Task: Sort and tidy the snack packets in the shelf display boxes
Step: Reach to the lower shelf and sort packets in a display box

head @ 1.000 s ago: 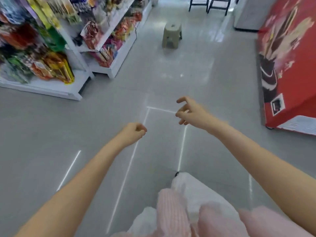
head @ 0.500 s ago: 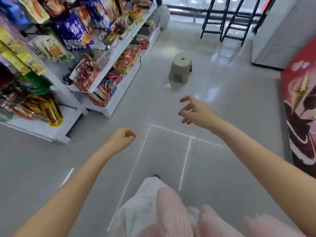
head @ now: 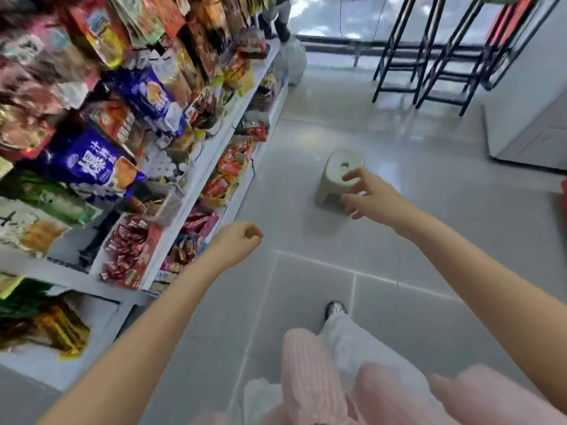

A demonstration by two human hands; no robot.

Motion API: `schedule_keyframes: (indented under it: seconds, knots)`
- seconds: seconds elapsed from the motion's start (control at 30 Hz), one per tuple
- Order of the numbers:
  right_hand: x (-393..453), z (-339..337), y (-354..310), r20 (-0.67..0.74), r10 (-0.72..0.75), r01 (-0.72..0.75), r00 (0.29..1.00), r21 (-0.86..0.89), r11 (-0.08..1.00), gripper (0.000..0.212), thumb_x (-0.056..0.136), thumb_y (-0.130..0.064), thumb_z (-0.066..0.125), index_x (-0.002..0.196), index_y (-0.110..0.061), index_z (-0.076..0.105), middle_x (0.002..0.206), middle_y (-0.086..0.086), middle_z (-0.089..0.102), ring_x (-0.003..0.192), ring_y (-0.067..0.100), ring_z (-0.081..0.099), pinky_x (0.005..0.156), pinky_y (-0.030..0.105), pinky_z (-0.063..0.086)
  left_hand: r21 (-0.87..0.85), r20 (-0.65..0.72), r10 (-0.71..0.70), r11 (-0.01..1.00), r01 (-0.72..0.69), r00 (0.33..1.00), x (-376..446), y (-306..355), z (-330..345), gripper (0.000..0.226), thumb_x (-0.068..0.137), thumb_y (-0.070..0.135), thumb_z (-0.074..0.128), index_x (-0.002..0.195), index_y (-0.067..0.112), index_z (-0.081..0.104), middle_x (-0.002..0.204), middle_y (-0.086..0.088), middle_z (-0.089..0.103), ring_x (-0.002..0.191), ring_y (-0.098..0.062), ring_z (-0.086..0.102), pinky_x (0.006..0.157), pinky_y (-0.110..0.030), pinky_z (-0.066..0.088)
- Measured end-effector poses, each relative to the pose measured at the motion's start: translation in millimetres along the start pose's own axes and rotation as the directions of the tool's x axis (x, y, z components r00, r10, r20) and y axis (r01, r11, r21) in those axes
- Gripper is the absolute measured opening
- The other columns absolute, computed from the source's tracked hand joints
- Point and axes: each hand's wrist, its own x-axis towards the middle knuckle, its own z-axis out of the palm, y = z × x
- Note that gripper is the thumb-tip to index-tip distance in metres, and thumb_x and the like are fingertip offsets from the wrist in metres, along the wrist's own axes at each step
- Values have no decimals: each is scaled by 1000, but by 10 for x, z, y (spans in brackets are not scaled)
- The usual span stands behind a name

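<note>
While both hands hang over the floor and hold nothing, the left hand (head: 236, 240) is curled into a loose fist and the right hand (head: 372, 197) has its fingers spread and bent. They are well apart, the left just beside the shelf (head: 196, 185).

Packets (head: 125, 243) there look light, soft and crinkly, probably slick; I would pinch one by its sealed top edge rather than squeeze the middle.

One red box (head: 144, 259) on the middle shelf holds small dark-red packets heaped loosely. Lower down, orange packets (head: 224, 176) fill further boxes, blurred. Big blue bags (head: 89, 167) hang above. Beyond the right hand stands a stool (head: 334, 173).
</note>
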Motion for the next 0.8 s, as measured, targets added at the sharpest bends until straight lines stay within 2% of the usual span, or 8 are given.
schedule_keyframes:
  seconds: [0.13,0.2,0.37,0.47,0.57,0.8]
  knots:
    - [1455,-284,-159,28,2,-2,1000,-8,1000,35,90,-9,52,124,-10,43,104,9,57,70,21,60,71,31,53,51,19,-17,999,16,1000,1290,135,-459,24,92,18,49,114,13,61,118,-5,61,107,-19,56,87,-27,42]
    - [2202,-415,-323,70,1,1,998,-28,1000,35,91,-10,52,125,-10,42,104,8,58,76,23,61,76,34,52,59,21,-55,997,54,998,1897,156,-749,24,92,19,49,114,13,60,117,-4,61,106,-19,56,86,-27,43]
    - [3837,-573,-931,186,0,16,982,-84,996,36,91,-10,51,126,-9,41,105,10,57,81,26,62,78,35,53,4,-39,-140,990,140,989,3123,237,-1429,21,91,19,50,107,17,62,102,-2,62,91,-18,57,74,-27,44]
    - [4836,-517,-1308,277,-55,93,959,-128,987,37,91,-11,51,127,-11,40,106,10,57,80,24,61,77,35,53,-101,-65,-197,977,190,978,3889,166,-1747,15,89,17,51,98,22,62,104,-3,64,97,-21,59,82,-32,47]
    - [5864,-454,-1580,289,-89,137,953,-153,979,36,91,-13,52,125,-11,41,101,8,58,79,24,61,77,37,54,-126,-74,-208,972,198,975,4774,34,-2101,15,89,17,51,98,21,63,104,-4,65,99,-25,59,84,-34,48]
    - [7840,-600,-2008,279,18,16,960,-116,993,36,90,-9,53,125,-9,42,101,7,54,81,27,59,80,40,52,-51,-42,-225,974,223,974,6620,40,-3154,22,93,17,46,107,12,62,112,-7,62,102,-24,57,86,-36,48]
